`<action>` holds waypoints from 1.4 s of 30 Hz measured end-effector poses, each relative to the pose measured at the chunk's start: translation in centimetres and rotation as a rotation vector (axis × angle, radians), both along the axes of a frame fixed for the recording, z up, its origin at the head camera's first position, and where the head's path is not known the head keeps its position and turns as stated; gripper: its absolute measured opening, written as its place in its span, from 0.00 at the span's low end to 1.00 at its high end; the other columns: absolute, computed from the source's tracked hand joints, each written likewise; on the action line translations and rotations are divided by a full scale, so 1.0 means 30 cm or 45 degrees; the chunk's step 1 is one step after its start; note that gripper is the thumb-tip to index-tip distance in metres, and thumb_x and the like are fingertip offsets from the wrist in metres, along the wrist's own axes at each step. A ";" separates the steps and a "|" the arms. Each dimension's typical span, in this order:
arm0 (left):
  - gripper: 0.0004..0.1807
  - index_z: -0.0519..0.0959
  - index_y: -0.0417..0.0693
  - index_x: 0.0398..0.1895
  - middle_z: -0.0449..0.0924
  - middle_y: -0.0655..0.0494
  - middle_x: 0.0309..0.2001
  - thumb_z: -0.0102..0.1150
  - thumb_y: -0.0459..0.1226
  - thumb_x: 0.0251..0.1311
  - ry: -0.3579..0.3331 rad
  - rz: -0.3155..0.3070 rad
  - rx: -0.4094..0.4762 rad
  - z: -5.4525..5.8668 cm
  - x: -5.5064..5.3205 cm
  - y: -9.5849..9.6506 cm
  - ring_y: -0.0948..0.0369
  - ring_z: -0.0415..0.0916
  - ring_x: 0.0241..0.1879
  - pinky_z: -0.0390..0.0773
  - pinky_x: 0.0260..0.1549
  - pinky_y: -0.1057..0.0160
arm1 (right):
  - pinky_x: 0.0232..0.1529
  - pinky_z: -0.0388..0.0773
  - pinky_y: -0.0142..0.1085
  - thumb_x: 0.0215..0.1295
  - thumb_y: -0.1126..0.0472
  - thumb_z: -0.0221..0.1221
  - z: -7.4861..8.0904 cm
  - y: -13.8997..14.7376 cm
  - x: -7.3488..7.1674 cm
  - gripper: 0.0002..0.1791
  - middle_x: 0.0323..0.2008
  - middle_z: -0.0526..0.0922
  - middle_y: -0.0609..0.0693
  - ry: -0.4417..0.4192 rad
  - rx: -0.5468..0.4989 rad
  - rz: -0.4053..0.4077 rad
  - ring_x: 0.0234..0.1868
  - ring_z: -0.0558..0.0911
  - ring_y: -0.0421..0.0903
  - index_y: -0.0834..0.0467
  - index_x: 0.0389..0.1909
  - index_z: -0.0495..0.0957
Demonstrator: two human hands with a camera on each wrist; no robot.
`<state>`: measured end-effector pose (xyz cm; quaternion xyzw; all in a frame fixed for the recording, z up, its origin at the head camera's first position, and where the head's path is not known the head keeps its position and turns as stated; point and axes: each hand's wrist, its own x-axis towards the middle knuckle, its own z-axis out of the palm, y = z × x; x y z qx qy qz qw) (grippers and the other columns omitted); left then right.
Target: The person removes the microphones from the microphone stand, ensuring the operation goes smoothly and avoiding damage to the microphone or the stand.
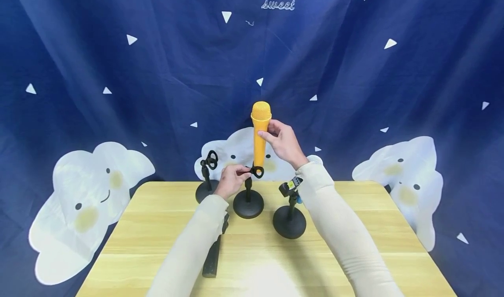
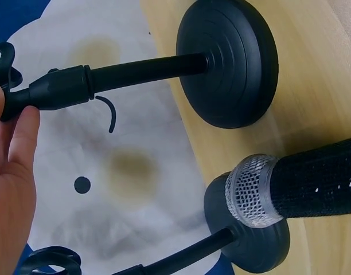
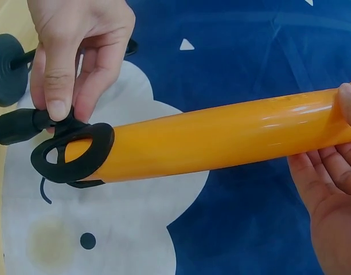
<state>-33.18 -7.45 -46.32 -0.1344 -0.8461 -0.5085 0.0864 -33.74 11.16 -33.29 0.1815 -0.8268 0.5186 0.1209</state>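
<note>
My right hand (image 1: 286,145) holds a yellow microphone (image 1: 259,150) upright, thumb on one side and fingers on the other, mesh head up. Its narrow lower end sits within the ring of a black clip (image 3: 98,152) on the middle microphone stand (image 1: 248,204). With thumb and fingers, my left hand (image 1: 231,181) pinches that clip near its joint. Beneath the left forearm, a black microphone (image 2: 319,180) with a silver mesh head lies on the table; the sleeve partly hides it in the head view.
A second black stand (image 1: 205,191) with a vacant clip stands to the left. At right, another stand (image 1: 289,221) bears a dark object with a yellow-green patch (image 1: 292,184), close to the right sleeve. The wooden table (image 1: 378,214) ends before a blue curtain (image 1: 197,61).
</note>
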 end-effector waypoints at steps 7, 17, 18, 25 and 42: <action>0.06 0.88 0.38 0.40 0.87 0.46 0.39 0.67 0.27 0.60 -0.014 0.000 0.004 0.001 -0.003 0.003 0.52 0.85 0.39 0.83 0.43 0.54 | 0.55 0.78 0.46 0.69 0.59 0.63 0.006 0.000 0.005 0.20 0.48 0.85 0.58 0.003 -0.004 0.000 0.48 0.83 0.52 0.64 0.57 0.77; 0.06 0.88 0.39 0.39 0.88 0.47 0.40 0.67 0.28 0.60 -0.056 0.016 0.008 0.007 -0.001 0.002 0.52 0.85 0.40 0.82 0.45 0.53 | 0.56 0.78 0.46 0.69 0.58 0.63 0.021 0.001 0.002 0.20 0.48 0.85 0.57 0.004 -0.018 0.003 0.49 0.83 0.52 0.64 0.58 0.77; 0.06 0.88 0.39 0.39 0.88 0.47 0.40 0.67 0.28 0.60 -0.054 0.016 0.007 0.007 -0.001 0.002 0.52 0.85 0.40 0.82 0.46 0.53 | 0.57 0.78 0.46 0.69 0.58 0.63 0.023 0.001 0.001 0.20 0.49 0.85 0.57 0.003 -0.018 0.004 0.50 0.83 0.52 0.64 0.58 0.77; 0.06 0.88 0.39 0.39 0.88 0.47 0.40 0.66 0.27 0.61 -0.025 -0.007 -0.001 0.007 -0.004 -0.002 0.52 0.85 0.40 0.82 0.45 0.53 | 0.54 0.79 0.46 0.69 0.58 0.64 0.041 0.001 0.003 0.20 0.48 0.85 0.57 -0.004 -0.036 -0.007 0.49 0.83 0.52 0.63 0.57 0.78; 0.07 0.89 0.43 0.41 0.88 0.49 0.39 0.69 0.32 0.60 -0.032 0.049 -0.045 0.000 -0.034 0.001 0.54 0.86 0.40 0.83 0.44 0.54 | 0.56 0.79 0.45 0.68 0.56 0.64 0.106 0.051 0.037 0.20 0.48 0.85 0.56 0.056 -0.092 -0.037 0.48 0.83 0.51 0.62 0.56 0.79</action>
